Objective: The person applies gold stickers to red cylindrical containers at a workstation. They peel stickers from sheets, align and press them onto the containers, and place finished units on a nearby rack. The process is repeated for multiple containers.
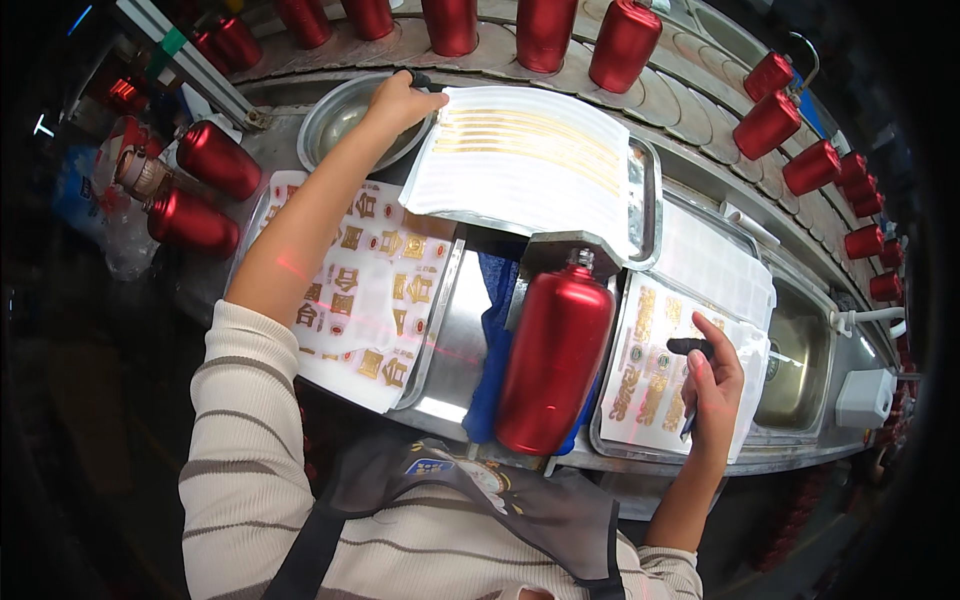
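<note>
My left hand (398,106) reaches over a round metal bowl (318,128) of liquid. Its thumb is beside the corner of a white sheet with gold stripes (520,190), and a black cover sits on one finger. My right hand (716,388) is above a white sheet of gold decals (650,385). A thin dark tool (688,424) shows under its thumb, held in curled fingers; its kind is unclear. One fingertip there has a black cover too. Between my arms a glossy red bottle (556,365) with a bare threaded neck leans in a holder, over blue cloth (490,350).
Decal sheets with gold characters (375,290) lie on a tray at left. Two red bottles (215,160) stand beyond it. Along the back, a curved slat conveyor (400,55) carries several red bottles. A metal sink (800,375) and white plastic container (866,398) are at right.
</note>
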A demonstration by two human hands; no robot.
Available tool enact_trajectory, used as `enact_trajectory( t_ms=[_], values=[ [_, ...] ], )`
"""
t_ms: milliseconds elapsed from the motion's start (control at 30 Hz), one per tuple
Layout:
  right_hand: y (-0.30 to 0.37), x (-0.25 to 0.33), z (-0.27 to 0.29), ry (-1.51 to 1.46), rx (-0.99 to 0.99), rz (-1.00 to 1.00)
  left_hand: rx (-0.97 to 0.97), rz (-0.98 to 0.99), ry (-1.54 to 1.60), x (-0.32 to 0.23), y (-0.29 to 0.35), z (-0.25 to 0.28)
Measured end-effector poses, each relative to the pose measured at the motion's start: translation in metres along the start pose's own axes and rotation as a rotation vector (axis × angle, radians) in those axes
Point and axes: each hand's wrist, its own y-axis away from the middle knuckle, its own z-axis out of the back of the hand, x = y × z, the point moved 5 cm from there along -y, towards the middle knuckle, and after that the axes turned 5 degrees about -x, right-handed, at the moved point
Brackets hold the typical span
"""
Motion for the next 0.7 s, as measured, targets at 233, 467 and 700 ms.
enact_trajectory(
  t_ms=[233,467,700],
  values=[
    [-0.007,-0.026,0.024,-0.025,-0.049,-0.097,0.089,0.036,-0.093,-0.001,-0.018,-0.027],
    [-0.015,-0.028,0.014,0.010,-0.022,-0.084,0.013,0.000,-0.116,0.017,-0.034,-0.028],
    [-0.016,-0.011,0.006,0.045,-0.017,-0.065,-0.160,-0.253,-0.222,-0.022,-0.018,0.002]
  ],
)
